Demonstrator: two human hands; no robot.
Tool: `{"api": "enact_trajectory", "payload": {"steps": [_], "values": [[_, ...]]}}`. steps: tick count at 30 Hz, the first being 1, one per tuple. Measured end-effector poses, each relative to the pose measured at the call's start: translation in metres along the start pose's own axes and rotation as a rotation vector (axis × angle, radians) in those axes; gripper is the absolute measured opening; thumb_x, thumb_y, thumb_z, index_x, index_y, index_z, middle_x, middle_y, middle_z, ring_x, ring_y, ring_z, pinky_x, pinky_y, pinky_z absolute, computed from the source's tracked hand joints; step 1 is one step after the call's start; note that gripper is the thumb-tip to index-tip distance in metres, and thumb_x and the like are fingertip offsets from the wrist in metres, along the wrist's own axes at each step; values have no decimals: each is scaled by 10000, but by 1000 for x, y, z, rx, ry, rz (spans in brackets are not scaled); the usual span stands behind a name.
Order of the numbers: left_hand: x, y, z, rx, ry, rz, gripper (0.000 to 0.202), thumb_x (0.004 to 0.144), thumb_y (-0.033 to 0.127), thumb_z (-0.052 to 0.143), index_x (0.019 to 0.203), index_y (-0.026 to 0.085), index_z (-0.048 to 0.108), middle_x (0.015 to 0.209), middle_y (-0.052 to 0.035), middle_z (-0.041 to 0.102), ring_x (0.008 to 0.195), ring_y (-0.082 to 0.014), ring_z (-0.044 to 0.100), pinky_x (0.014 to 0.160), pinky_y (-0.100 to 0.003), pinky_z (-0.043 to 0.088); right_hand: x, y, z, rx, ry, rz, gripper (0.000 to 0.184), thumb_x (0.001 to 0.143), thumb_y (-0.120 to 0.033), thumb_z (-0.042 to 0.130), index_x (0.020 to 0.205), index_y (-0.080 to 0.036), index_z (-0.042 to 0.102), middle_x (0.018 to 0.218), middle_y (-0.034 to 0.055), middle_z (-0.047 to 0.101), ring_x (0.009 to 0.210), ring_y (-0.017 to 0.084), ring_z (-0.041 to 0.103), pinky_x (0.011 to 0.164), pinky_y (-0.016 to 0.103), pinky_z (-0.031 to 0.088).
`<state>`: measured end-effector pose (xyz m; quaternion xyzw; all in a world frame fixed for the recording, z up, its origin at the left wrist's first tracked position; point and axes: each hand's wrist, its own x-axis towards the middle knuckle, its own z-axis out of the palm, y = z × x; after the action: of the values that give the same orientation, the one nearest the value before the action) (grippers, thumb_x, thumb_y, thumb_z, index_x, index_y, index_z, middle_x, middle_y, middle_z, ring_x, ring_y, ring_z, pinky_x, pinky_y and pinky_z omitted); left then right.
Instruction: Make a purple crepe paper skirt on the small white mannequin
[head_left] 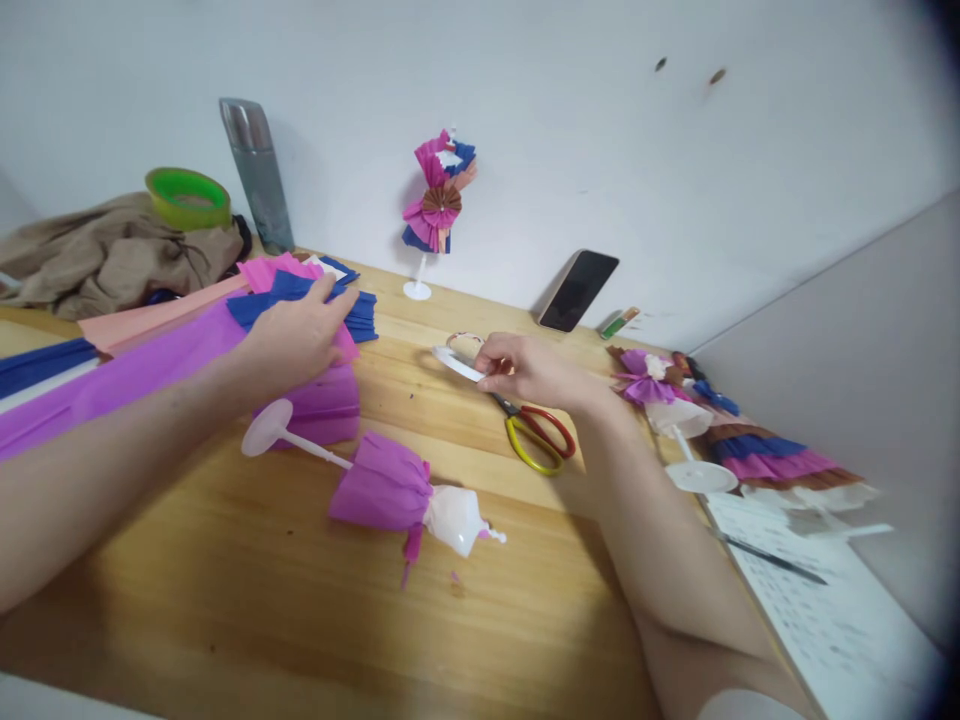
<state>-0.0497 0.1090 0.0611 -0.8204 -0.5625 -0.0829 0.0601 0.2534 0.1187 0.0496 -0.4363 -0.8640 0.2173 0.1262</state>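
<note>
My left hand (300, 330) lies over pleated blue crepe paper (289, 290), fingers stretched and a little apart. Purple crepe paper (161, 365) runs out to the left beneath that forearm. Between the thumb and fingers of my right hand (529, 370) is a thin white strip (457, 364); its material is unclear. Scissors (541, 437) with one red and one yellow handle lie just below this hand, their blades partly hidden. Nearer me, a small doll-like figure (390, 485) in a purple paper skirt and white top lies sideways, its white stand (268, 428) pointing left.
A decorated paper figure (435, 205) stands upright by the wall. Behind are a grey flask (259, 180), a green tape roll (189, 200) on brown cloth (105, 260), and a leaning phone (579, 290). More paper figures (780, 450), a printed sheet (817, 590) and a pen (776, 558) lie right.
</note>
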Motion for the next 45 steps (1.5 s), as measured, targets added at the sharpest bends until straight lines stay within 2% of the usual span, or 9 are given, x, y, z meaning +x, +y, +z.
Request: {"api": "enact_trajectory", "payload": {"steps": [2, 5, 12, 20, 28, 32, 35, 40, 45], "values": [[2, 10, -4, -119, 36, 5, 439, 821, 189, 530, 1248, 133, 617, 1325, -159, 593, 1010, -318, 654, 791, -386, 511, -1, -4, -1, 41, 19, -22, 141, 746, -286, 640, 702, -182, 556, 777, 25, 576, 727, 171, 527, 677, 283, 410], [4, 33, -7, -277, -6, 87, 191, 824, 242, 578, 907, 188, 742, 863, -25, 742, 811, -195, 678, 739, -278, 495, -3, -13, -2, 170, 28, -76, 170, 758, -314, 656, 713, -180, 561, 780, 18, 586, 745, 166, 529, 694, 285, 406], [-6, 69, -7, -254, 284, 338, 125, 859, 204, 601, 881, 158, 715, 890, -53, 705, 818, -187, 643, 654, -268, 425, -12, -33, -4, 411, -4, -125, 227, 768, -353, 698, 709, -168, 581, 711, -5, 560, 661, 138, 486, 648, 287, 395], [-7, 64, -11, -142, 368, 475, 255, 914, 112, 462, 777, 152, 673, 764, -34, 657, 690, -134, 574, 582, -242, 363, -15, -42, -3, 502, 22, -164, 248, 767, -363, 733, 711, -165, 594, 731, 7, 579, 674, 139, 507, 659, 291, 400], [-1, 62, -6, -180, 503, 442, 266, 905, 143, 459, 741, 149, 668, 745, -47, 666, 688, -146, 575, 595, -247, 395, -13, -44, 1, 510, 66, -154, 257, 774, -391, 734, 735, -171, 607, 763, 19, 590, 698, 146, 519, 667, 291, 414], [3, 60, -6, -350, 604, 348, 266, 899, 177, 464, 702, 145, 640, 710, -49, 667, 670, -149, 581, 614, -262, 414, -9, -39, 6, 511, 82, -144, 253, 765, -384, 744, 732, -173, 608, 779, 22, 596, 709, 150, 525, 670, 293, 417], [6, 56, -7, -636, 583, 168, 180, 849, 189, 540, 696, 159, 629, 645, -13, 652, 612, -129, 570, 605, -252, 426, -5, -31, 12, 535, 94, -138, 256, 759, -391, 754, 745, -179, 612, 823, 32, 621, 747, 160, 546, 698, 301, 431], [12, 55, -14, -1297, 316, -143, 128, 820, 196, 605, 704, 153, 574, 809, -33, 708, 644, -109, 666, 607, -200, 516, 4, -17, 25, 641, 133, -134, 294, 745, -436, 759, 764, -192, 596, 956, 58, 667, 841, 186, 596, 732, 318, 457], [9, 63, -29, -1607, 39, -387, 180, 858, 117, 579, 685, 138, 533, 751, -19, 676, 613, -77, 675, 614, -164, 545, 11, -17, 37, 591, 204, -145, 200, 744, -358, 754, 758, -199, 633, 1074, 84, 673, 968, 214, 610, 830, 356, 474]]}}
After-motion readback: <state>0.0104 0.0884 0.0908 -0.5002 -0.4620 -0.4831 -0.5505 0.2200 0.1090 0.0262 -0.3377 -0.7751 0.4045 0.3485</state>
